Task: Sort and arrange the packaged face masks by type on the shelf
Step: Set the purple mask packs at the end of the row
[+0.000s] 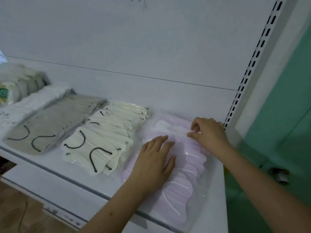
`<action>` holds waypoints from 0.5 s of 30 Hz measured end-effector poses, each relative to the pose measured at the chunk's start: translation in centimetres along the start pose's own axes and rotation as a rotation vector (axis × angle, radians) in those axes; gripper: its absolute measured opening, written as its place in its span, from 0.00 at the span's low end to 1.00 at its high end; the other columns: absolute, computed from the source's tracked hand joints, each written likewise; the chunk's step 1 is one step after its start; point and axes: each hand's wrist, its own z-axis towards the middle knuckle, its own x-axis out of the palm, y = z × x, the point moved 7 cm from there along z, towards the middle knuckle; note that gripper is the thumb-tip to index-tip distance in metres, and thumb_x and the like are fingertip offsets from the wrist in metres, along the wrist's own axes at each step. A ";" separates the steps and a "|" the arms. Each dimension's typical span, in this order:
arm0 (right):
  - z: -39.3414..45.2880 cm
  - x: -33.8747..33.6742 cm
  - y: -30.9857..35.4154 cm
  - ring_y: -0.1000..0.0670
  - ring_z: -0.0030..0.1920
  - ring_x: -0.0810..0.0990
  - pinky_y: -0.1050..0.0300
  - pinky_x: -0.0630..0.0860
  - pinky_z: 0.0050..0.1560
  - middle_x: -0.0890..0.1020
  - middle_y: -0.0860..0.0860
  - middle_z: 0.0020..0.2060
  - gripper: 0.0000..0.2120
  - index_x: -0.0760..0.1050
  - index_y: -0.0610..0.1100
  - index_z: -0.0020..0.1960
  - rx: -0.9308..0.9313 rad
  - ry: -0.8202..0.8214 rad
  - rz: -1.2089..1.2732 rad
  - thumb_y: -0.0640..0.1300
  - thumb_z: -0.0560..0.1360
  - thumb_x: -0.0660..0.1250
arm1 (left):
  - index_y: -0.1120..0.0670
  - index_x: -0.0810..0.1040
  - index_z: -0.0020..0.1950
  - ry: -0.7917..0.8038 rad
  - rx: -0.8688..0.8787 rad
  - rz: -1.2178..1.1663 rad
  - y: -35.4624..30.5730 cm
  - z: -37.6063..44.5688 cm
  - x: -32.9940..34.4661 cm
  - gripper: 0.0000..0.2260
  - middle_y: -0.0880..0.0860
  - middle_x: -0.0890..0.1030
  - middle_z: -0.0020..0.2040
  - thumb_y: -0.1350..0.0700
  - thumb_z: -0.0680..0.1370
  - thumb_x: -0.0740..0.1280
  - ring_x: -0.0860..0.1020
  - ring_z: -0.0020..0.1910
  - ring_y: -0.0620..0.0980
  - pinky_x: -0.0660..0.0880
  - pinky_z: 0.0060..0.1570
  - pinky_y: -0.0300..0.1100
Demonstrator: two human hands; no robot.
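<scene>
**Head view: pink mask pack under both hands, far right of shelf**

Head cam shows you w/ both hands on the clear plastic bag of pale pink face masks [183,167], lying flat at the right end of the white metal shelf [55,175], just beside the slotted upright [249,71]. Your left hand [155,163] lies flat on the pack, fingers straight, pressing. Your right hand [209,133] sits at the pack's back end, fingers curled & pinching the film.

Handling, as a guess: light, soft, floppy; the film looks slick & the masks inside may slide. Take it by two opposite edges, not the middle.

To the left, in a row: a bag of cream masks w/ black ear loops [102,140], then a bag of grey masks w/ black ear loops [50,125], then white packs [25,105].

Hard to tell: the far-left packs are blurred & cut off by the frame edge; their type can't be read. Your left hand hides the pink pack's middle.
</scene>
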 end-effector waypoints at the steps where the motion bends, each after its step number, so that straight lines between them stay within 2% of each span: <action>1: 0.0 0.0 0.1 0.50 0.49 0.78 0.53 0.68 0.51 0.80 0.57 0.41 0.09 0.75 0.52 0.46 0.003 -0.004 0.017 0.56 0.74 0.72 | 0.49 0.69 0.77 0.046 -0.012 0.018 0.1 0.5 0.7 0.27 0.52 0.68 0.77 0.40 0.81 0.50 0.66 0.76 0.53 0.65 0.72 0.50; 3: 0.0 -0.2 0.1 0.50 0.44 0.80 0.53 0.73 0.49 0.80 0.56 0.37 0.08 0.75 0.51 0.42 0.031 -0.011 0.113 0.52 0.74 0.73 | 0.46 0.60 0.81 0.139 -0.057 0.041 0.6 0.7 2.2 0.32 0.49 0.60 0.81 0.35 0.80 0.45 0.58 0.80 0.52 0.60 0.74 0.49; 6: -0.2 -0.9 -0.7 0.51 0.41 0.79 0.51 0.79 0.45 0.81 0.54 0.37 0.07 0.76 0.48 0.43 0.096 -0.074 0.272 0.49 0.75 0.72 | 0.46 0.66 0.78 0.065 -0.065 0.043 1.0 0.3 2.4 0.29 0.45 0.69 0.76 0.35 0.80 0.51 0.67 0.74 0.51 0.66 0.67 0.48; 8: -0.3 -2.0 -1.0 0.51 0.40 0.80 0.49 0.80 0.43 0.81 0.53 0.37 0.07 0.74 0.48 0.45 0.083 -0.169 0.275 0.50 0.77 0.69 | 0.46 0.69 0.76 0.025 -0.056 0.055 0.9 0.1 2.1 0.27 0.44 0.75 0.70 0.37 0.80 0.55 0.71 0.68 0.50 0.67 0.63 0.47; 12: -0.9 -5.7 -0.1 0.47 0.35 0.80 0.49 0.79 0.36 0.83 0.50 0.38 0.08 0.72 0.46 0.50 0.011 -0.419 0.162 0.50 0.81 0.63 | 0.45 0.71 0.74 -0.002 -0.050 0.078 0.6 0.0 1.9 0.26 0.45 0.76 0.63 0.37 0.79 0.56 0.72 0.63 0.52 0.64 0.60 0.46; 15: -2.1 -8.6 0.9 0.47 0.36 0.82 0.53 0.78 0.34 0.84 0.52 0.41 0.07 0.74 0.46 0.54 -0.058 -0.610 0.182 0.48 0.81 0.63 | 0.45 0.74 0.71 -0.038 -0.048 0.066 0.6 -0.1 1.7 0.24 0.46 0.77 0.64 0.37 0.79 0.57 0.73 0.65 0.54 0.64 0.63 0.49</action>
